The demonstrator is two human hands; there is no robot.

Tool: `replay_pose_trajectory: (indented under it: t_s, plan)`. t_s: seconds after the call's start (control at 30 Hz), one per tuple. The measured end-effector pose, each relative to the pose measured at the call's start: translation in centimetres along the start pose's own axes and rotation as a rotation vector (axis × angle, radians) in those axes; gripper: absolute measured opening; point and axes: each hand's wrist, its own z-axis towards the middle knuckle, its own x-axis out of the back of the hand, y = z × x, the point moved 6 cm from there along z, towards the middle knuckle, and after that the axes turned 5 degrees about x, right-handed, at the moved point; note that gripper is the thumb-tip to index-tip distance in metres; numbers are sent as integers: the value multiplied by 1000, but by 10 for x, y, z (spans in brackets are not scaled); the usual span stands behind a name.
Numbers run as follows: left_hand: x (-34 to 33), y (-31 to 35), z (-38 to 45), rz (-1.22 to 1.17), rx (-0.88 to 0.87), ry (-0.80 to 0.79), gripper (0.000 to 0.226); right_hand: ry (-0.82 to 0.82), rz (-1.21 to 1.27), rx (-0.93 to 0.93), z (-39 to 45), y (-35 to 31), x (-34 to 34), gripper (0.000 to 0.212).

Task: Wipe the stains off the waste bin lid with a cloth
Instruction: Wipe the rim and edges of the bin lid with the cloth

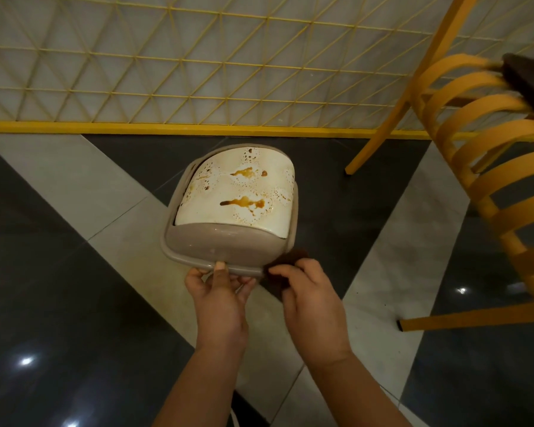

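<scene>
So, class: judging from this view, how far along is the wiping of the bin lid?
Done: the left hand holds the waste bin lid by its near rim, and the right hand holds the dark cloth at the lid's corner. In hand: bringing the cloth up. Left: all wiping; the brown stains on the cream panel look untouched.

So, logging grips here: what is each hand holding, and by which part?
Left hand grips the waste bin lid by its near rim. Right hand pinches the dark cloth at its near edge.

open floor [59,272] lies left of the left hand [219,291] gripping the lid [232,211]; the chair [490,180] crowds the right, the lattice screen [167,72] beyond.
</scene>
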Motion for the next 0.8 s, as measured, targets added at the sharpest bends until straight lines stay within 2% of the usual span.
replay_pose_trajectory:
  t_s: [0.13, 0.23, 0.3, 0.47, 0.53, 0.7, 0.8]
  plan:
    - [12, 13, 5, -9, 19, 24, 20, -33, 308, -461, 1, 46, 6, 30]
    - [20, 22, 8, -19, 21, 39, 20, 66, 776, -777, -8, 45, 3, 25]
    - [18, 19, 3, -20, 8, 37, 21, 147, 1037, -905, -15, 32, -2, 24]
    - [3, -3, -9, -2, 35, 58, 29, 154, 1336, -964, -14, -1, -26, 25]
    - [3, -2, -8, -31, 55, 71, 28, 174, 1322, -981, -18, -4, -32, 19]
    - [16, 2, -17, -28, 114, 45, 27, 234, 1311, -919, -30, -11, -41, 41]
    - [21, 6, -18, -32, 113, 29, 23, 248, 1277, -957, -29, -8, -49, 38]
